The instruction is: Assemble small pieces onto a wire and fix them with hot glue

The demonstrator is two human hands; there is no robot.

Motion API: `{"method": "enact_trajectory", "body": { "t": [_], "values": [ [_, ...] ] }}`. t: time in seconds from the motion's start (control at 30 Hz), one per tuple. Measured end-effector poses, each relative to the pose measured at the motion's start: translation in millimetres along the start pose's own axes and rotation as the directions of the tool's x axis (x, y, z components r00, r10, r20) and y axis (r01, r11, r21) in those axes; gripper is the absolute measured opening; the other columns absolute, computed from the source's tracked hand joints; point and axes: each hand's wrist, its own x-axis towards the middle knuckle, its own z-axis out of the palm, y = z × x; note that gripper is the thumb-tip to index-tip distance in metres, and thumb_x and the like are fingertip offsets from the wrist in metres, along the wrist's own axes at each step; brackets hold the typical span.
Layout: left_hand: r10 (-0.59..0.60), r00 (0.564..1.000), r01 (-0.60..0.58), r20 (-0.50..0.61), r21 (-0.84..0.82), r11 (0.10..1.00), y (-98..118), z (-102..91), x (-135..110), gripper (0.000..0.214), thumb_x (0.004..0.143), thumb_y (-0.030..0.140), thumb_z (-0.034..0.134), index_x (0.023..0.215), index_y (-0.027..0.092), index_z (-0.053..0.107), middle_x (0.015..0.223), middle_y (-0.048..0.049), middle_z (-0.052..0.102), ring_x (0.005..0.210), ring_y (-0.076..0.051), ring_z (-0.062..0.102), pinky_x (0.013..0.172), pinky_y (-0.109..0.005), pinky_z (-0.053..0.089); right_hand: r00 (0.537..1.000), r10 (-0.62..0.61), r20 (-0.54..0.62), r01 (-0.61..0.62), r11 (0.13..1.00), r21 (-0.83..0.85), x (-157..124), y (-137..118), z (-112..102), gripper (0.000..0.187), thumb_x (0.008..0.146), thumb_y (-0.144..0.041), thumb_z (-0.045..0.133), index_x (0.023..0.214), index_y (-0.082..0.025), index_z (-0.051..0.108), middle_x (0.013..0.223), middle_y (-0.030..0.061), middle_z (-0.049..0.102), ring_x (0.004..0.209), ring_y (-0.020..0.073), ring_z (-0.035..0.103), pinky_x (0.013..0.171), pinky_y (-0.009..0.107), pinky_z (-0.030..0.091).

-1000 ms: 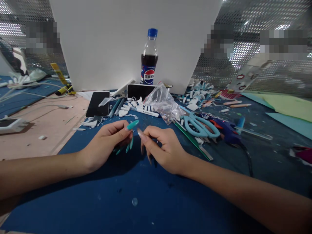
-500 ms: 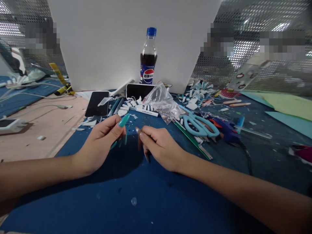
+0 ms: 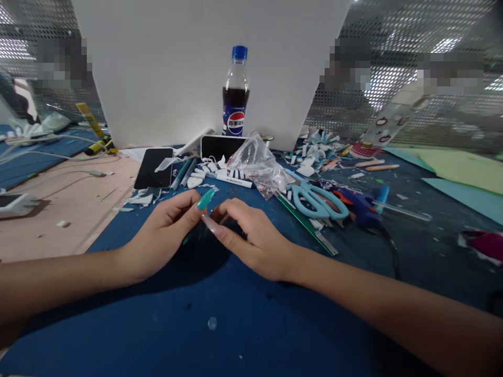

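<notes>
My left hand (image 3: 167, 230) is closed above the blue mat (image 3: 220, 345), its thumb pressed against the curled fingers. A long teal nail (image 3: 206, 199) covers that thumb's tip. Whatever the pinch may hold is hidden. Facing it, my right hand (image 3: 251, 235) has bent fingers and long greyish nails. Its thumb and index finger reach the left fingertips, with a gap showing between them further back. Anything between the two hands is too small or too covered to make out. Both forearms come in from the lower sides.
Behind the hands stand a cola bottle (image 3: 236, 99) and a white board (image 3: 157, 68). Two phones, a plastic bag (image 3: 261, 165), a marker (image 3: 234, 180) and white scraps lie before it. To the right are blue scissors (image 3: 318, 201), a green strip (image 3: 304, 219) and a glue gun (image 3: 363, 209).
My right hand has moved left until its fingertips meet those of my left hand. Its thumb and index finger have spread a little. The view has shifted slightly.
</notes>
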Motion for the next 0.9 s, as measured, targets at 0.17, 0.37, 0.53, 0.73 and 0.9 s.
{"method": "enact_trajectory", "body": {
  "t": [0.17, 0.37, 0.53, 0.73, 0.9],
  "values": [
    [0.011, 1.000, -0.011, -0.001, -0.024, 1.000, -2.4, -0.6, 1.2, 0.026, 0.087, 0.038, 0.046, 0.069, 0.018, 0.047, 0.064, 0.0038, 0.043, 0.059, -0.009, 0.037, 0.056, -0.020, 0.033, 1.000, -0.014, 0.027, 0.014, 1.000, 0.012, 0.3, 0.0, 0.1, 0.025, 0.091, -0.033, 0.043, 0.076, -0.016, 0.054, 0.074, 0.0023, 0.059, 0.073, 0.0130, 0.053, 0.071, 0.027, 0.042],
    [-0.032, 0.999, 0.032, 0.009, -0.031, 0.999, -3.8, 0.2, 3.4, 0.027, 0.085, 0.037, 0.048, 0.067, 0.018, 0.047, 0.063, 0.0041, 0.042, 0.058, -0.009, 0.038, 0.056, -0.021, 0.034, 0.991, 0.076, 0.107, -0.100, 0.966, 0.239, 1.2, -2.4, -1.1, 0.027, 0.091, -0.033, 0.044, 0.074, -0.016, 0.054, 0.073, 0.0026, 0.063, 0.068, 0.0110, 0.058, 0.066, 0.024, 0.044],
    [-0.032, 0.999, 0.032, 0.017, -0.024, 0.999, -3.6, 0.8, 5.6, 0.026, 0.085, 0.037, 0.048, 0.067, 0.018, 0.048, 0.063, 0.0041, 0.042, 0.058, -0.009, 0.038, 0.055, -0.021, 0.033, 0.968, 0.195, 0.156, -0.242, 0.882, 0.403, 1.3, 0.2, 1.0, 0.029, 0.090, -0.040, 0.042, 0.075, -0.017, 0.047, 0.053, -0.0047, 0.050, 0.044, 0.0071, 0.047, 0.048, 0.021, 0.038],
    [-0.099, 0.995, 0.100, 0.032, -0.049, 0.994, -5.8, 2.0, 4.2, 0.027, 0.085, 0.041, 0.048, 0.070, 0.018, 0.046, 0.062, 0.0046, 0.038, 0.055, -0.008, 0.032, 0.050, -0.020, 0.028, 0.966, 0.240, 0.094, -0.255, 0.839, 0.481, 3.5, 3.0, 1.2, 0.035, 0.091, -0.037, 0.041, 0.063, -0.017, 0.045, 0.042, -0.0086, 0.040, 0.034, 0.0038, 0.038, 0.038, 0.017, 0.032],
    [-0.027, 0.998, 0.038, -0.062, 0.180, 0.983, 1.3, -2.3, 2.5, 0.021, 0.088, 0.039, 0.039, 0.084, 0.020, 0.048, 0.071, 0.0021, 0.044, 0.060, -0.011, 0.039, 0.056, -0.023, 0.036, 0.936, 0.345, -0.070, -0.258, 0.807, 0.531, 4.8, 5.8, 1.9, 0.035, 0.092, -0.032, 0.042, 0.060, -0.018, 0.045, 0.035, -0.0102, 0.036, 0.028, 0.0043, 0.035, 0.035, 0.017, 0.032]
  ]
}}
